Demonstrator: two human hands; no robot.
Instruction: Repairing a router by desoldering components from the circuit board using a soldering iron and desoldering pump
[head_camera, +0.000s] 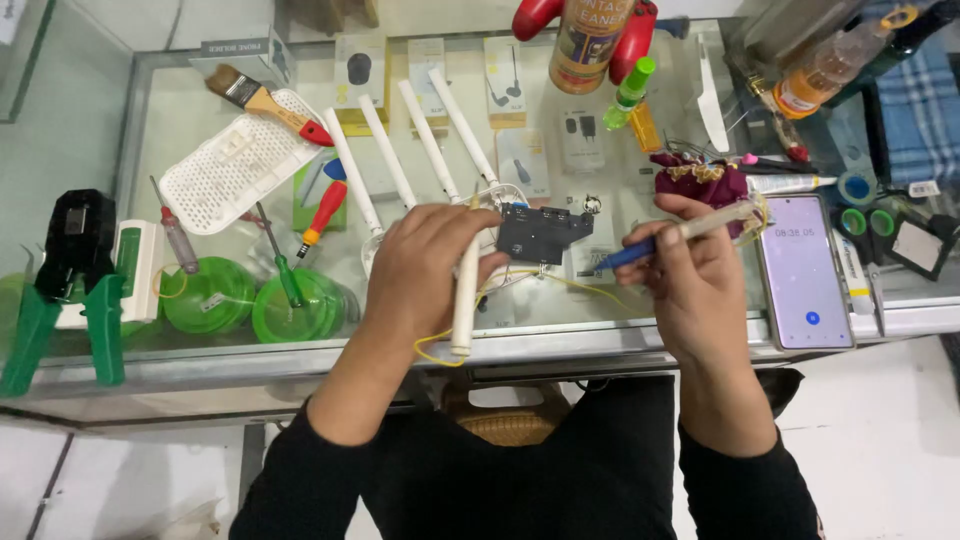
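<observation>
Where the glass tabletop (600, 330) reaches its left edge, a black crimping tool with green handles (62, 285) stands over a white box, and just to its right lie green round lids (210, 295) with a small screwdriver (175, 235) beside them. Farther back sit a white perforated cover (238, 160) and a paintbrush with a red-tipped handle (270, 103). Near the middle, the left hand (425, 265) is closed around a white antenna (466, 290) and holds up a small black circuit board (540, 232), from which more white antennas fan away toward the back and a thin yellow wire (435, 350) trails down. The right hand (690, 275) grips a slim tool with a blue tip (665, 240), pen-style, its point just beside the board's right edge. At the far right, a phone with a lit screen (803, 270) lies flat on the tabletop, near a dark red cloth bundle (700, 180).
</observation>
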